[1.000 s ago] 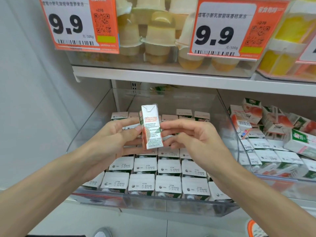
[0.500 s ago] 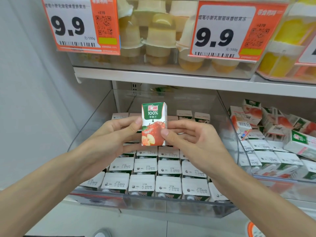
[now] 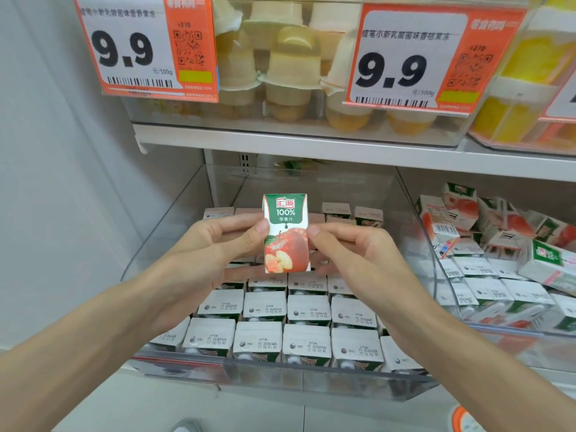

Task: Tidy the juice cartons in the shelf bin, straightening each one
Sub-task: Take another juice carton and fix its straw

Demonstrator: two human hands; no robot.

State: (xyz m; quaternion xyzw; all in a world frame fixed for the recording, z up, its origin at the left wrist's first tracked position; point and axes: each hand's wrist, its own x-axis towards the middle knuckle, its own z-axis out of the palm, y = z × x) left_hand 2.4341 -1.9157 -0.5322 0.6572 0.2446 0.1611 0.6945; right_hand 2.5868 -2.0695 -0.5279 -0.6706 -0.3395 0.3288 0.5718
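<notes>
We've got one juice carton (image 3: 286, 233) pinched upright above the shelf bin (image 3: 280, 380), left hand (image 3: 212, 249) and right hand (image 3: 355, 255) fingers (image 3: 258, 230) clamped on its sides, label facing us, so next we'd guess it needs lowering squarely into the rows (image 3: 307, 339).

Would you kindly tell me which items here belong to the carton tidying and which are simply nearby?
Job: apple juice carton, pinched by left hand and right hand; rowed cartons; clear bin.
Nearby: jelly cups; price tags; jumbled cartons on the right.
</notes>
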